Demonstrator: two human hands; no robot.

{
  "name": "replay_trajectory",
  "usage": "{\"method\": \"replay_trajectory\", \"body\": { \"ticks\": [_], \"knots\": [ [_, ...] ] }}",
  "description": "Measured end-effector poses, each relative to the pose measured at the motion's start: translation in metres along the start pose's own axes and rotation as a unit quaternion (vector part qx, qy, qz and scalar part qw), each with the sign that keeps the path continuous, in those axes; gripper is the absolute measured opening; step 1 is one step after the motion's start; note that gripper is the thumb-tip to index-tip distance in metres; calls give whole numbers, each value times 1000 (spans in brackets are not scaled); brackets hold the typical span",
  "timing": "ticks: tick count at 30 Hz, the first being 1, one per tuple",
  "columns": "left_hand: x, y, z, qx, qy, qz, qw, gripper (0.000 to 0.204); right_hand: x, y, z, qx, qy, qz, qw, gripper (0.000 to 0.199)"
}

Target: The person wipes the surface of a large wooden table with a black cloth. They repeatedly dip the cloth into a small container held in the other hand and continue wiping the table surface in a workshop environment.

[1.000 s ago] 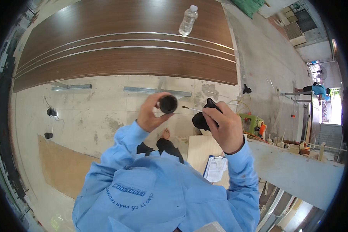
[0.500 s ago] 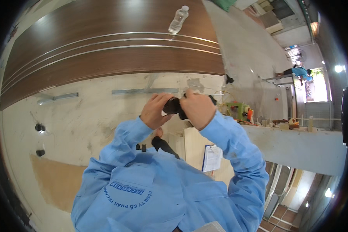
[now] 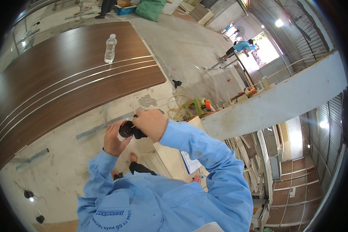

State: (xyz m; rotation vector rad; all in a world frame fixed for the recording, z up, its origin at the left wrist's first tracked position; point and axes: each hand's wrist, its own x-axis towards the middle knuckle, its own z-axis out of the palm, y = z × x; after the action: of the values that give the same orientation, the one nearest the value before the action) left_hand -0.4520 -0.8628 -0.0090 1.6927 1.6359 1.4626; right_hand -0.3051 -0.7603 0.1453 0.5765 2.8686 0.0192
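My two hands meet in front of me, over the floor between the brown panel and my body. In the curled fingers of my left hand (image 3: 113,140) is a dark, round, cup-like thing (image 3: 125,130) with a shiny brownish inside. Close against it on the right, my right hand (image 3: 152,123) is closed around a black object (image 3: 139,133). Most of that object is hidden by the hand, so its kind does not show. A thin pale line lies between the two dark parts.
A long brown wood-grain panel (image 3: 77,58) with silver strips carries a clear plastic bottle (image 3: 110,49). To the right are a green machine with an orange part (image 3: 197,105) and a grey-white wall (image 3: 274,102). A clipboard (image 3: 190,162) lies below my right arm. Another person (image 3: 241,47) bends over a far table.
My view has turned right, so the panel, bottle and hands sit further left in the picture. Both hands keep their hold on the dark things, close together.
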Motion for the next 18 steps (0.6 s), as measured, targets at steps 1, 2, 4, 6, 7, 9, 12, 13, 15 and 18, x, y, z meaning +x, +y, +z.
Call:
{"method": "replay_trajectory", "body": {
  "ticks": [1, 2, 4, 6, 7, 9, 12, 13, 15, 18],
  "knots": [
    [0, 1, 0, -9, 13, 19, 1000, 67, -6, 4, -7, -24, 5, 32, 999, 12],
    [-1, 0, -1, -6, 26, 27, 999, 66, -9, 7, -11, -29, -11, 48, 998, 11],
    [1, -4, -2, 1, 44, 68, 997, 66, -20, 14, -18, -20, 14, 77, 997, 9],
    [-2, -3, -1, -4, 49, 52, 997, 66, -24, 18, -17, -9, 41, 99, 994, 8],
    [-6, -2, -3, -10, 42, 32, 999, 66, -25, 18, -14, 38, 70, 42, 996, 8],
    [-4, 1, 0, -38, 26, 8, 999, 66, -24, 19, -7, 75, 106, 9, 991, 8],
    [-1, 1, 1, -6, 51, 70, 996, 65, -23, 19, 1, 72, 85, 5, 994, 8],
    [1, 2, 2, -14, 56, 57, 997, 65, -21, 19, 1, 53, 80, 31, 995, 10],
    [-3, 3, -2, -27, 53, 28, 998, 64, -23, 18, -3, 45, 82, 56, 994, 12],
    [0, 4, -2, -33, 42, 8, 999, 64, -22, 14, -10, 72, 103, 24, 992, 10]
  ]
}}
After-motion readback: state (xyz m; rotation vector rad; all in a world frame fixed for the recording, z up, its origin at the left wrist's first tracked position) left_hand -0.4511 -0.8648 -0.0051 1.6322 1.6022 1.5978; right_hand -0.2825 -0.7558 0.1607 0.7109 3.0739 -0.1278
